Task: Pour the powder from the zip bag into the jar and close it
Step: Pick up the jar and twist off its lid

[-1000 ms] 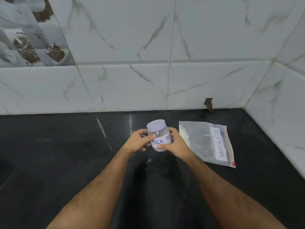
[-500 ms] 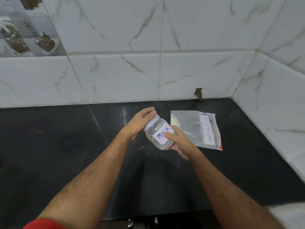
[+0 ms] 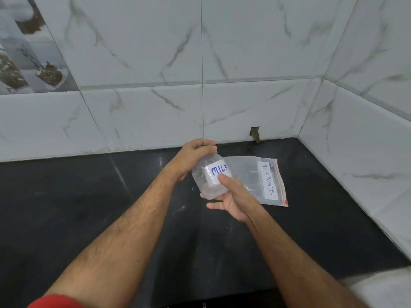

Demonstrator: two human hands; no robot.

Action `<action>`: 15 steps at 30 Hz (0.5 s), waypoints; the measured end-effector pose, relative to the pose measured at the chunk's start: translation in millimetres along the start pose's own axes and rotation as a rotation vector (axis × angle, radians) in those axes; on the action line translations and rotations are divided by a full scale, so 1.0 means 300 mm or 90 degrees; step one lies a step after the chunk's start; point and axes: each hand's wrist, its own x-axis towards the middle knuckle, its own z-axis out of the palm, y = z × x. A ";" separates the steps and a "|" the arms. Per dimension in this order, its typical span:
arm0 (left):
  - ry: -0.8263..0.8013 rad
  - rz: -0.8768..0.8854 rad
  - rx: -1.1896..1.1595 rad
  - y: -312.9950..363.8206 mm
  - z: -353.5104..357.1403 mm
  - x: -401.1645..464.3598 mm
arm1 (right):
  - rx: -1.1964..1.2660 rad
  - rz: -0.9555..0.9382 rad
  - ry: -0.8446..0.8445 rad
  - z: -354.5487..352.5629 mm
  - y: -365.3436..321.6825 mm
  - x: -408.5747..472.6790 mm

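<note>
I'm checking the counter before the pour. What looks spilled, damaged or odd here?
No spill stands out. The one flaw is a broken notch in the wall tile at counter level, behind the zip bag. The jar is held tilted, in both hands.

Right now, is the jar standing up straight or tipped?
Tipped. The jar leans in the air, top away, with the right hand round its body and the left hand gripping the top.

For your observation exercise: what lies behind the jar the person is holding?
Behind the jar lies the zip bag flat on the black counter. Its near-left corner is hidden by the jar and the right hand.
</note>
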 end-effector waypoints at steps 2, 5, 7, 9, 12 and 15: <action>-0.007 0.005 0.011 0.013 0.003 -0.003 | -0.016 -0.025 0.042 0.015 -0.019 -0.005; -0.019 0.011 0.011 0.037 0.002 -0.015 | -0.027 -0.064 0.079 0.033 -0.032 -0.014; -0.027 0.016 0.017 0.051 0.006 -0.025 | -0.037 -0.087 0.095 0.046 -0.030 -0.020; -0.029 0.015 0.019 0.063 0.010 -0.034 | -0.046 -0.107 0.111 0.056 -0.023 -0.025; -0.032 0.007 0.009 0.077 0.004 -0.042 | -0.061 -0.125 0.136 0.072 -0.010 -0.025; 0.013 0.005 0.088 0.062 0.012 -0.045 | -0.211 -0.177 0.199 0.074 0.003 -0.014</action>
